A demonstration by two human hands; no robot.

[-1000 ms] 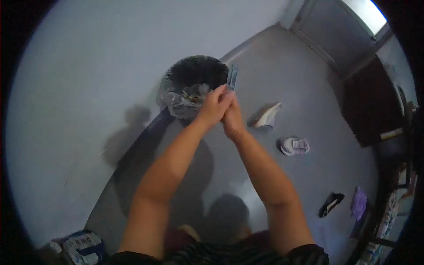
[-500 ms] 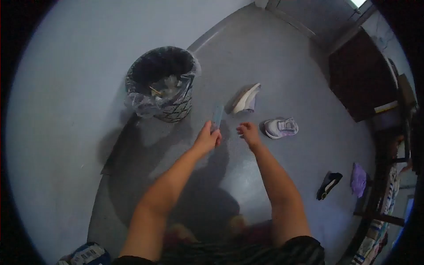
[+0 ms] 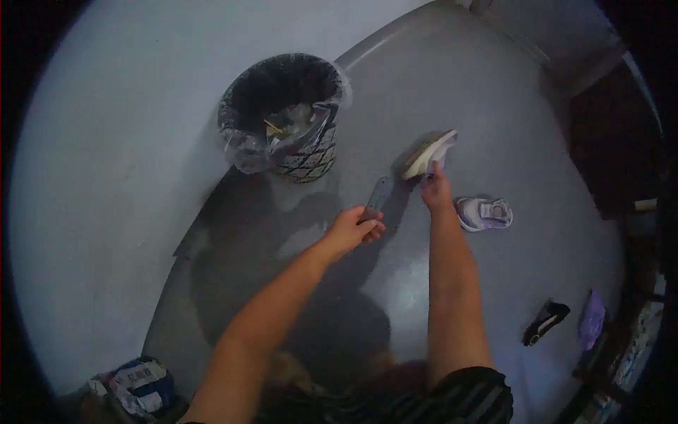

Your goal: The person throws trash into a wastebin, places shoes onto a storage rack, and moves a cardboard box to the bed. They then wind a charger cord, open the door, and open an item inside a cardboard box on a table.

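My left hand is closed round one end of a flat, bluish, see-through strip; its exact kind is too blurred to make out. Ahead on the grey floor, a light sneaker lies tipped on its side with its pale sole towards the bin. My right hand is at the sneaker's near edge, thumb up against it, fingers partly hidden and seemingly gripping it. The other sneaker, white and lilac, stands upright just right of my right wrist.
A patterned waste bin with a clear liner and some rubbish stands by the white wall. A black shoe and a purple cloth-like item lie at the right, near dark furniture. A blue-and-white package sits at the lower left.
My right hand has reached forward to the tipped sneaker and touches it. The left hand still holds the strip. The view has shifted, so the bin and shoes appear differently placed.
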